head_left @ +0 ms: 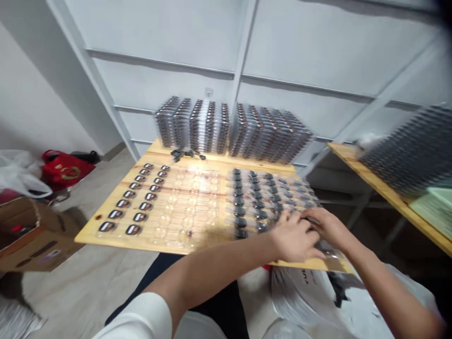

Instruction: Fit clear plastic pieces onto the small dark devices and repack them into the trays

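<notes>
A clear plastic tray [229,212] on the right half of the wooden board holds rows of small dark parts [239,212]. My left hand [294,235] reaches across to this tray, its fingers stretched over the parts and its thumb apart. Right beside it, my right hand [326,226] bends its fingers down onto the tray's right side. Something dark shows between the two hands, too blurred to name. To the left lies another clear tray [176,207], with small dark pieces with white marks [133,229] in its two left columns and bare hollows elsewhere.
Tall stacks of filled trays [192,125] stand along the back edge of the board [88,235]. Several loose black parts [183,154] lie before them. A side shelf [388,202] carries more stacked trays. A cardboard box [42,235] sits left; white sacks [300,292] below.
</notes>
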A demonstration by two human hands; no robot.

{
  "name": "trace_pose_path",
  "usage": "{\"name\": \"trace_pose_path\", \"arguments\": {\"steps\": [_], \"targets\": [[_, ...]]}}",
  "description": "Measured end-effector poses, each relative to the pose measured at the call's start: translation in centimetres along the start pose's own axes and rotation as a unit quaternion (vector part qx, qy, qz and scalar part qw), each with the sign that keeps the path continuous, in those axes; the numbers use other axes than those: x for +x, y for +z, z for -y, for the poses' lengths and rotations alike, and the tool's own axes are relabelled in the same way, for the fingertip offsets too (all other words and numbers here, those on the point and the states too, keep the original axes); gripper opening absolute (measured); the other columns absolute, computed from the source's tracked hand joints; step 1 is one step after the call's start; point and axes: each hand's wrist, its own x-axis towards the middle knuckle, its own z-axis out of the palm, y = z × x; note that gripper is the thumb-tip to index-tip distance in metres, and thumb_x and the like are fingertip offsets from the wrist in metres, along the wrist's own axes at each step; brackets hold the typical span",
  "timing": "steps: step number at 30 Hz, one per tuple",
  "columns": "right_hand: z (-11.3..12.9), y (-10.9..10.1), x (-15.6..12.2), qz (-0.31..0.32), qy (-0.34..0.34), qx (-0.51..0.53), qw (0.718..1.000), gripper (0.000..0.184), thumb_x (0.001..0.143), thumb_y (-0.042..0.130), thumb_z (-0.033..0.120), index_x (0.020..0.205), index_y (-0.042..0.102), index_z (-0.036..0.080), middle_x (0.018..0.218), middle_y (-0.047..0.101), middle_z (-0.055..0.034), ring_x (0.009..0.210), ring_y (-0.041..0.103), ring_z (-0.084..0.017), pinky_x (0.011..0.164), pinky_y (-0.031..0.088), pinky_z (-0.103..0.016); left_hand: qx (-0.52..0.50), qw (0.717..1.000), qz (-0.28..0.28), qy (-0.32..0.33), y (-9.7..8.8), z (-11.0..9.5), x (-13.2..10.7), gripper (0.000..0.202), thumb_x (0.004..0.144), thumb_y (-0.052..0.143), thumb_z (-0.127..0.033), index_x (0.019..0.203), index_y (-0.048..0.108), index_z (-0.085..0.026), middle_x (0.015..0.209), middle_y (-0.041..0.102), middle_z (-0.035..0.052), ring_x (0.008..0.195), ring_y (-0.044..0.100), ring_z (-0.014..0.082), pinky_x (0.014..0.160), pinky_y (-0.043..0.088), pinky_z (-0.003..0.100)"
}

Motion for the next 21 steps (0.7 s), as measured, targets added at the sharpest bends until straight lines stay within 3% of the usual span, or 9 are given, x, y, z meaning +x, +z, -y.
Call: {"name": "trace_pose_path", "arguments": {"steps": [3, 6, 9, 12, 15, 18, 21], "targets": [[-1.1, 0.7, -0.2, 0.001, 0.011, -0.012, 1.0, 0.019, 0.08, 0.046, 0.035, 0.084, 0.06, 0.022, 0.089, 0.06, -0.0113, 0.085, 0.058, -0.022, 0.076, 0.046, -0.036, -0.012, 0.997, -0.069, 0.034, -1.7, -0.6, -3.4, 0.045, 0.08, 0.045, -0.053, 0.095, 0.063, -0.015, 0.103, 0.057, 0.0081, 0.112, 0.038, 0.0309, 0.1, 0.021, 0.051], [-1.5, 0.3, -0.3, -0.019, -0.024, -0.022, 0.999, 0.023, 0.079, 0.047, 0.049, 0.088, 0.059, 0.03, 0.086, 0.061, -0.0114, 0.079, 0.059, -0.021, 0.07, 0.046, -0.035, -0.031, 0.985, -0.157, 0.065, -3.2, -0.4, -8.1, 0.048, 0.08, 0.04, -0.057, 0.084, 0.064, -0.015, 0.098, 0.06, 0.0069, 0.106, 0.043, 0.0282, 0.099, 0.024, 0.047], [0.3, -1.5, 1.1, -0.077, -0.038, -0.061, 0.994, 0.033, 0.077, 0.041, 0.063, 0.085, 0.056, 0.035, 0.08, 0.062, -0.0107, 0.07, 0.059, -0.021, 0.06, 0.044, -0.036, -0.05, 0.975, -0.212, 0.05, -5.1, 0.2, -13.6, 0.049, 0.076, 0.044, -0.061, 0.074, 0.061, -0.015, 0.094, 0.061, 0.0059, 0.103, 0.045, 0.0269, 0.096, 0.028, 0.045], [5.9, -3.1, 5.3, -0.113, 0.022, -0.111, 0.987, 0.037, 0.077, 0.036, 0.065, 0.083, 0.055, 0.034, 0.081, 0.062, -0.0112, 0.07, 0.058, -0.024, 0.054, 0.041, -0.038, -0.083, 0.973, -0.217, -0.004, -7.7, 0.8, -18.9, 0.039, 0.076, 0.052, -0.053, 0.08, 0.058, -0.015, 0.093, 0.061, 0.005, 0.106, 0.044, 0.0236, 0.1, 0.027, 0.039], [14.4, -2.3, 12.5, -0.129, 0.043, -0.07, 0.988, 0.03, 0.08, 0.04, 0.055, 0.089, 0.057, 0.031, 0.092, 0.062, -0.0051, 0.082, 0.058, -0.023, 0.064, 0.045, -0.038, -0.122, 0.967, -0.217, -0.05, -10.3, 1.6, -22.9, 0.032, 0.079, 0.054, -0.044, 0.087, 0.056, -0.013, 0.091, 0.06, 0.0058, 0.103, 0.047, 0.0197, 0.1, 0.03, 0.034], [22.9, 1.5, 21.0, -0.081, -0.007, 0.02, 0.996, 0.026, 0.08, 0.047, 0.042, 0.091, 0.059, 0.022, 0.097, 0.061, -0.0029, 0.092, 0.056, -0.02, 0.078, 0.045, -0.034, -0.129, 0.959, -0.242, -0.074, -12.0, 3.1, -25.6, 0.029, 0.081, 0.052, -0.04, 0.093, 0.055, -0.013, 0.09, 0.06, 0.0078, 0.103, 0.048, 0.0206, 0.1, 0.032, 0.036], [29.0, 6.7, 28.5, -0.009, -0.016, 0.039, 0.999, 0.022, 0.08, 0.051, 0.027, 0.096, 0.06, 0.016, 0.102, 0.06, -0.004, 0.097, 0.054, -0.017, 0.084, 0.041, -0.027, -0.126, 0.948, -0.281, -0.082, -12.8, 4.9, -27.5, 0.03, 0.083, 0.049, -0.038, 0.096, 0.053, -0.011, 0.091, 0.06, 0.0104, 0.103, 0.049, 0.0222, 0.097, 0.036, 0.038]]}}
